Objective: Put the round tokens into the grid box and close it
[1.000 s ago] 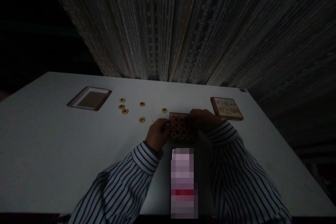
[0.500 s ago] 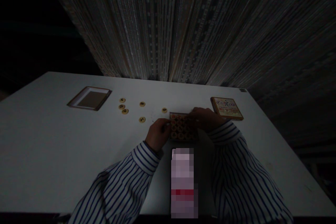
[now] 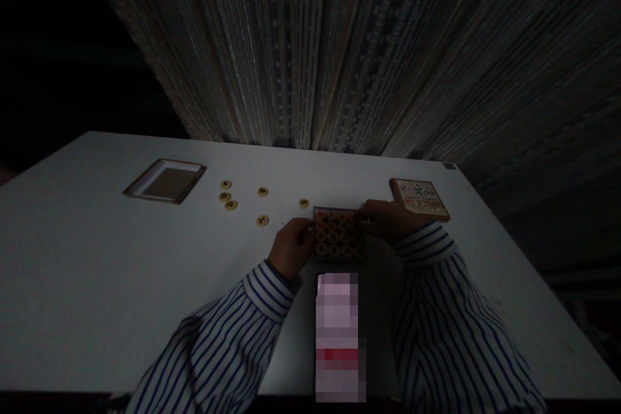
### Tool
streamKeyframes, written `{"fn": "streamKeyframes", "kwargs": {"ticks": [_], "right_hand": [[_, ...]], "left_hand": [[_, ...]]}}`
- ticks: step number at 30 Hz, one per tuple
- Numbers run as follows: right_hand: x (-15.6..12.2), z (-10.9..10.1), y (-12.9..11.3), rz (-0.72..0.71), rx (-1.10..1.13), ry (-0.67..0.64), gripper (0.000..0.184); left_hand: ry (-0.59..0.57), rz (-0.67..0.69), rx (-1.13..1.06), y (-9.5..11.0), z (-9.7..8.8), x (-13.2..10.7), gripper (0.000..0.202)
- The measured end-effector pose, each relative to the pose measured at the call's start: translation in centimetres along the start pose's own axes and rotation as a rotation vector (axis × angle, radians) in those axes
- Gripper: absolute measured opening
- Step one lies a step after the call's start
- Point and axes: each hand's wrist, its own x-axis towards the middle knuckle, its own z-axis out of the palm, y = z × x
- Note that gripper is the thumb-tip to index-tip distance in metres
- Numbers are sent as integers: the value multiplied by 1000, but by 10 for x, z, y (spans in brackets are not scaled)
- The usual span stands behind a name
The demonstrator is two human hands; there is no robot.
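Note:
A small shallow box (image 3: pixel 339 258) filled with rows of round Chinese chess pieces (image 3: pixel 334 235) lies in front of me. The far row carries red characters; nearer pieces look darker in the dim light. My left hand (image 3: pixel 294 247) is closed on the box's left edge, thumb and fingers pinched at the rim. At its upper right corner my right hand (image 3: pixel 388 220) has curled fingers against the rim, the fingertips partly lost in shadow. Loose chess pieces (image 3: pixel 262 220) lie flat on the white table (image 3: pixel 121 284), left of and beyond the box.
An open, shallow tray-like box part (image 3: pixel 194 189) lies at the far left. A flat box with a printed cover (image 3: pixel 421 199) is at the right, beyond my right hand. Between my forearms lies a phone-like object with a pixelated face (image 3: pixel 337 336). A striped curtain (image 3: pixel 310 45) hangs behind the table.
My right hand has shifted right, from over the chess pieces to the box's right rim, uncovering more of them. My left hand, the box and the loose pieces stay in place.

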Motion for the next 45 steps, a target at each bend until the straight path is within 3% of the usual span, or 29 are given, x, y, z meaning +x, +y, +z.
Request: {"fn": "streamKeyframes", "kwargs": {"ticks": [17, 24, 27, 33, 37, 45], "right_hand": [[-4, -2, 1, 6, 5, 4, 23], [-10, -4, 0, 13, 38, 108, 26], [-17, 5, 1, 21, 89, 240, 23], [-23, 45, 3, 10, 263, 547, 25], [-18, 59, 7, -3, 299, 564, 25], [-17, 65, 17, -24, 261, 540, 26]], "left_hand": [[16, 15, -12, -3, 2, 0, 19], [18, 23, -4, -2, 1, 0, 18], [12, 15, -18, -3, 2, 0, 18], [-3, 26, -29, -5, 2, 0, 18], [-4, 16, -12, -5, 2, 0, 20], [-28, -9, 12, -3, 1, 0, 22]]}}
